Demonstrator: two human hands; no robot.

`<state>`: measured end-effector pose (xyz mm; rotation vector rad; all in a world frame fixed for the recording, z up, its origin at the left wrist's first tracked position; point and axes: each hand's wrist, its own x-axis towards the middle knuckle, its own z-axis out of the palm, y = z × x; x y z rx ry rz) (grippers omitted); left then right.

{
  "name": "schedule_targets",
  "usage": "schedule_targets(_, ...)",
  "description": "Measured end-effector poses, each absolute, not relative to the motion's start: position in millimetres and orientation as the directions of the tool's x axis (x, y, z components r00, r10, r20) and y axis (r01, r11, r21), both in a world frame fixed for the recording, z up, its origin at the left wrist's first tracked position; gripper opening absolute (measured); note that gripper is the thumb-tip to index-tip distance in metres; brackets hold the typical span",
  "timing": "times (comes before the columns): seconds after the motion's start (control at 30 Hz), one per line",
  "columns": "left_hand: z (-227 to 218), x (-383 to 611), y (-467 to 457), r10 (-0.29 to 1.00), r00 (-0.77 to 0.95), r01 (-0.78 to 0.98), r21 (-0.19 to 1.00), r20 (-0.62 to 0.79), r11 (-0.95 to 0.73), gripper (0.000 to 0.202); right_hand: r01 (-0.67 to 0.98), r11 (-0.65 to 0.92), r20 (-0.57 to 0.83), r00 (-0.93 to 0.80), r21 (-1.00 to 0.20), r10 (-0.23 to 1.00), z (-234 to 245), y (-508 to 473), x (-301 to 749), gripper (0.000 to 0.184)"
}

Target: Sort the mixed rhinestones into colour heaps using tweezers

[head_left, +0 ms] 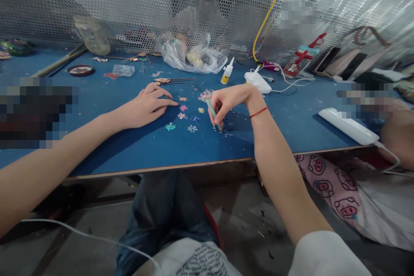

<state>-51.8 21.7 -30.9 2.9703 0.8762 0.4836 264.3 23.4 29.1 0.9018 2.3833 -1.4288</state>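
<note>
My right hand (224, 102) grips a slim pale green pen-like tool (211, 110), its dark tip pointing down at small loose bits (228, 134) on the blue table. My left hand (152, 105) lies on the tabletop with fingers stretched out, holding nothing. Its fingertips are close to a pink flower-shaped piece (183, 108). Between the hands lie several more such pieces: a teal one (170, 126), a silvery one (192, 129), a blue one (195, 118) and a yellow one (201, 110). Behind my right hand is a pile of mixed sparkly pieces (205, 95).
A glue bottle (227, 72) stands behind the pile, near a clear plastic bag (194, 58). Metal hair sticks (176, 81) lie beyond my left hand. To the right are a white device (348, 126) with a cable and another person's arm (399, 138). A glass jar (92, 34) stands back left.
</note>
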Motion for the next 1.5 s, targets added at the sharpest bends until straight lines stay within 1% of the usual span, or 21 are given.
schedule_targets(0.1,-32.1,-52.5,23.7,0.508,0.798,0.507,0.094,0.323,-0.857,0.047,0.588,0.376,-0.475,-0.805,-0.716,0.355,27.9,24.9,262.5,0.047)
schedule_targets(0.27,-24.1,-44.6,9.3,0.503,0.775,0.488,0.142,0.384,-0.861,0.043,0.57,0.381,-0.484,-0.821,-0.728,0.304,25.3,23.9,257.9,0.044)
schedule_targets(0.37,-13.5,-29.1,-9.3,0.444,0.784,0.435,0.126,0.434,-0.892,0.041,0.506,0.443,-0.41,-0.862,-0.74,0.299,30.1,25.3,262.9,0.04)
schedule_targets(0.47,-6.1,-12.3,-18.1,0.327,0.854,0.338,0.046,0.405,-0.94,0.038,0.423,0.508,-0.29,-0.901,-0.75,0.322,40.4,27.9,272.2,0.034)
schedule_targets(0.53,-5.2,-6.0,-14.6,0.299,0.875,0.311,0.031,0.379,-0.95,0.037,0.384,0.527,-0.193,-0.904,-0.758,0.381,43.8,26.8,275.0,0.032)
schedule_targets(0.63,-8.2,-8.4,-4.2,0.347,0.849,0.339,0.094,0.398,-0.936,0.036,0.304,0.521,0.041,-0.835,-0.798,0.549,34.1,15.2,268.3,0.033)
schedule_targets(0.7,-11.0,-15.9,-1.1,0.417,0.787,0.384,0.168,0.454,-0.908,0.036,0.231,0.529,0.233,-0.706,-0.817,0.669,19.0,1.7,259.6,0.032)
schedule_targets(0.73,-12.4,-20.2,-1.1,0.441,0.746,0.4,0.192,0.499,-0.896,0.036,0.223,0.557,0.311,-0.639,-0.8,0.703,10.4,-5.6,255.5,0.03)
schedule_targets(0.77,-13.8,-24.4,-1.9,0.459,0.71,0.415,0.209,0.535,-0.886,0.034,0.246,0.606,0.369,-0.604,-0.756,0.706,2.0,-12.5,252.3,0.027)
schedule_targets(0.8,-15.3,-28.1,-3.0,0.48,0.683,0.438,0.218,0.55,-0.872,0.033,0.278,0.677,0.446,-0.576,-0.681,0.685,-5.8,-18.6,250.4,0.023)
schedule_targets(0.83,-16.8,-31.1,-3.9,0.491,0.66,0.449,0.224,0.568,-0.865,0.033,0.318,0.766,0.556,-0.542,-0.558,0.63,-12.6,-23.5,249.8,0.02)
schedule_targets(0.87,-18.3,-33.2,-4.5,0.488,0.652,0.454,0.218,0.58,-0.864,0.033,0.335,0.844,0.649,-0.54,-0.419,0.536,-18.2,-27.3,250.7,0.017)
schedule_targets(0.9,-19.7,-34.5,-4.7,0.471,0.656,0.451,0.195,0.589,-0.871,0.032,0.333,0.89,0.699,-0.554,-0.312,0.452,-22.6,-29.9,252.8,0.015)
schedule_targets(0.93,-20.9,-35.1,-4.5,0.447,0.667,0.44,0.17,0.596,-0.882,0.032,0.325,0.913,0.724,-0.565,-0.245,0.395,-25.8,-31.7,256.1,0.014)
schedule_targets(0.97,-21.7,-35.1,-4.2,0.424,0.683,0.427,0.145,0.595,-0.893,0.032,0.308,0.926,0.73,-0.579,-0.217,0.363,-27.9,-32.7,260.2,0.014)
schedule_targets(1.0,-22.1,-34.7,-4.0,0.402,0.701,0.413,0.124,0.589,-0.902,0.032,0.288,0.931,0.725,-0.588,-0.225,0.358,-29.4,-33.3,264.8,0.015)
schedule_targets(1.13,-21.2,-33.6,-5.0,0.37,0.737,0.372,0.118,0.565,-0.921,0.038,0.181,0.898,0.698,-0.575,-0.401,0.427,-32.8,-34.4,282.4,0.02)
schedule_targets(1.2,-21.7,-35.1,-5.7,0.38,0.738,0.374,0.13,0.557,-0.918,0.046,0.104,0.874,0.667,-0.606,-0.474,0.434,-35.3,-34.9,288.3,0.019)
schedule_targets(1.3,-25.9,-39.8,-4.8,0.388,0.74,0.377,0.139,0.55,-0.916,0.058,0.008,0.883,0.605,-0.725,-0.469,0.328,-38.8,-35.3,293.1,0.021)
schedule_targets(1.37,-29.6,-43.1,-3.4,0.385,0.745,0.373,0.139,0.545,-0.917,0.061,-0.018,0.891,0.563,-0.781,-0.455,0.272,-39.9,-35.6,294.6,0.023)
schedule_targets(1.5,-33.3,-47.1,-2.1,0.371,0.761,0.367,0.119,0.531,-0.923,0.062,-0.019,0.892,0.548,-0.795,-0.452,0.261,-38.5,-36.4,295.7,0.023)
